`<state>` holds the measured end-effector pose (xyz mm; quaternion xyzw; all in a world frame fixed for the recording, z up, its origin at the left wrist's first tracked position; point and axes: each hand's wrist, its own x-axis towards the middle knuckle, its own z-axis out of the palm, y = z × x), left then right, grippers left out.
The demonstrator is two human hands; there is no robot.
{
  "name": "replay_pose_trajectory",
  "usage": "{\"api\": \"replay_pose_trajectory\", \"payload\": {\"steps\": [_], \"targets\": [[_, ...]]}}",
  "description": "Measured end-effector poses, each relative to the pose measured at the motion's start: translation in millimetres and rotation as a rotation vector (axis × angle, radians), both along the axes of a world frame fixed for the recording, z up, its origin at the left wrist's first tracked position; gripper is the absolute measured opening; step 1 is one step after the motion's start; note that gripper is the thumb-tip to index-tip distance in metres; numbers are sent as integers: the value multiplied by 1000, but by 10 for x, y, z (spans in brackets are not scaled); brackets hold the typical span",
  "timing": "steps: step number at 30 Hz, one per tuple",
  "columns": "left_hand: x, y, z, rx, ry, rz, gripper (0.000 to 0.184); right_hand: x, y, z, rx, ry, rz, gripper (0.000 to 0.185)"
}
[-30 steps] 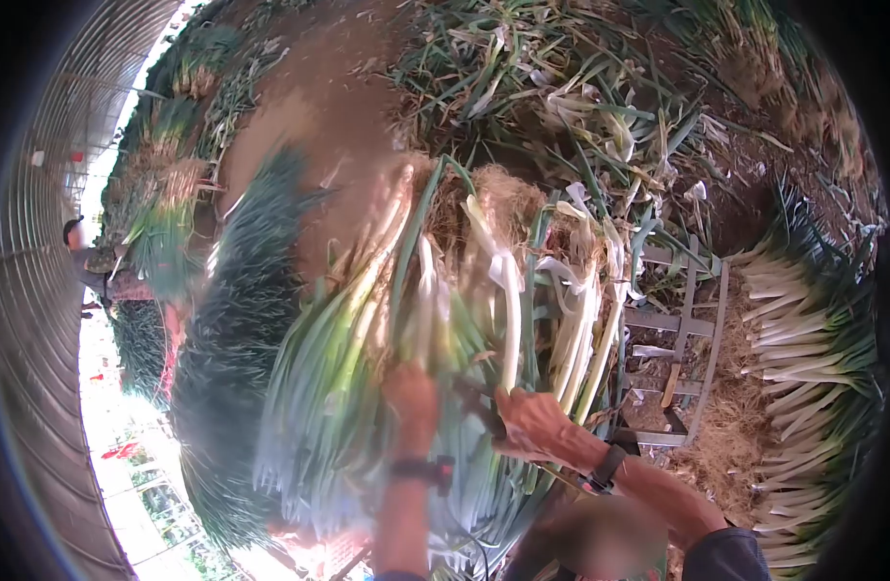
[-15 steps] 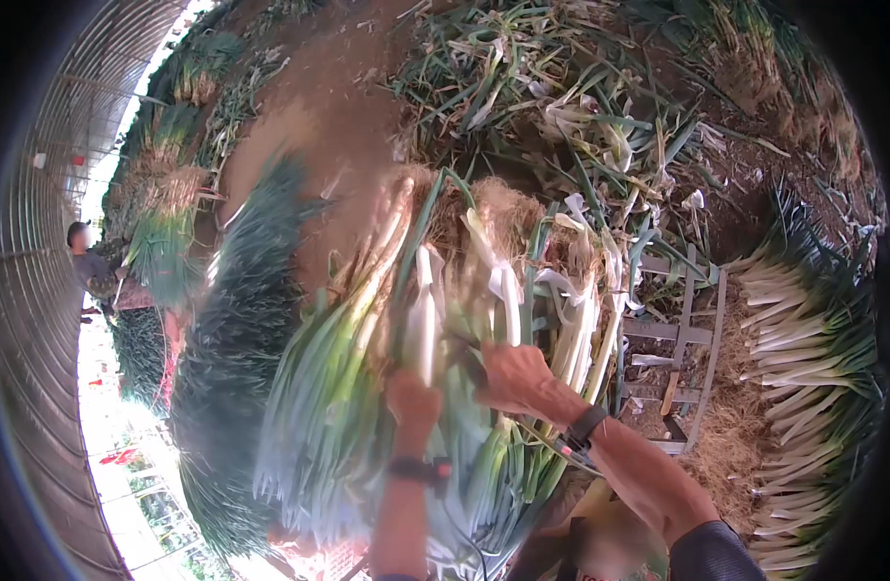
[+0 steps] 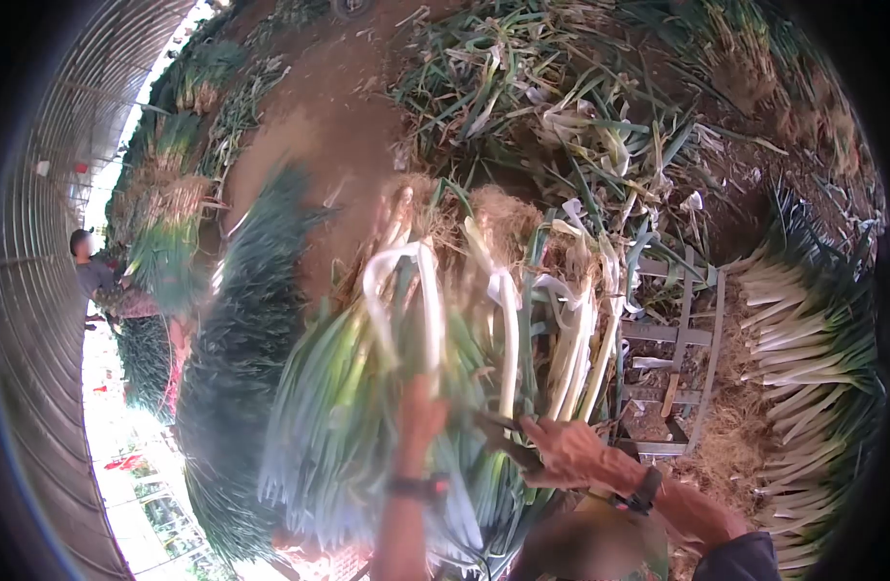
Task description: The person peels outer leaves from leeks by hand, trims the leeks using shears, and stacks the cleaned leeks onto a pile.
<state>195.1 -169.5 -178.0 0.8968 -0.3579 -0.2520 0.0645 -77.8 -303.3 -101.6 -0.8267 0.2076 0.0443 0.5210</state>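
Observation:
My left hand [image 3: 421, 412], blurred by motion, is closed around a green onion [image 3: 431, 300] with a white stalk. A pale strip of outer skin [image 3: 385, 261] peels away from its top and bends down to the left. To the right, my right hand [image 3: 575, 453] grips a dark tool [image 3: 503, 434] whose kind I cannot make out; its tip points toward the left hand. Beneath both hands lies a heap of green onions [image 3: 329, 387], roots at the far end and leaves toward me. More white stalks [image 3: 575, 358] lie just beyond the right hand.
Peeled green onions [image 3: 793, 358] are stacked in a row at the right. A metal frame [image 3: 701, 336] with a wooden-handled tool [image 3: 670, 395] stands beside them. Discarded leaves [image 3: 561, 107] cover the ground ahead. Another person [image 3: 94, 276] is at the far left, near bundled onions [image 3: 164, 242].
My right hand with the dark tool has moved toward me and right, away from the stalks. A strip of skin now hangs off the onion in my left hand.

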Motion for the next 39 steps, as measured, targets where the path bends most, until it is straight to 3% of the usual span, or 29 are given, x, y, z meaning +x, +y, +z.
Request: {"api": "replay_pose_trajectory", "payload": {"steps": [4, 9, 12, 14, 18, 23, 26, 30, 36, 39], "targets": [[-167, 20, 68, -7, 100, 9, 37, -420, 221, -183, -31, -14, -66, 75], [-659, -223, 336, 116, 301, 145, 46, -723, 296, -329, -29, 111, -186, 81], [-881, -129, -51, 28, 281, 19, 45, -892, 319, -425, -52, 161, -240, 85], [-1041, -165, -203, 10, 224, 66, 42, -1022, 336, -538, -59, 229, -248, 85], [-1287, -358, -251, 12, 172, 133, 39, -1362, 347, -784, -94, 237, -385, 88], [-1287, -408, -412, 138, 63, 84, 39, -1726, 213, -1237, -86, 454, -610, 93], [-1319, -468, -444, 153, 20, 39, 38, -2009, 155, -1596, -214, 432, -618, 77], [-1335, -551, -529, 145, -3, 58, 41, -2217, 56, -2014, -166, 644, -644, 84], [-1377, -643, -621, 172, -87, 84, 42, -2377, -49, -2565, -91, 726, -741, 88], [-1322, -576, -699, 59, -34, 115, 43, -2429, -98, -2797, -52, 772, -762, 91]]}}
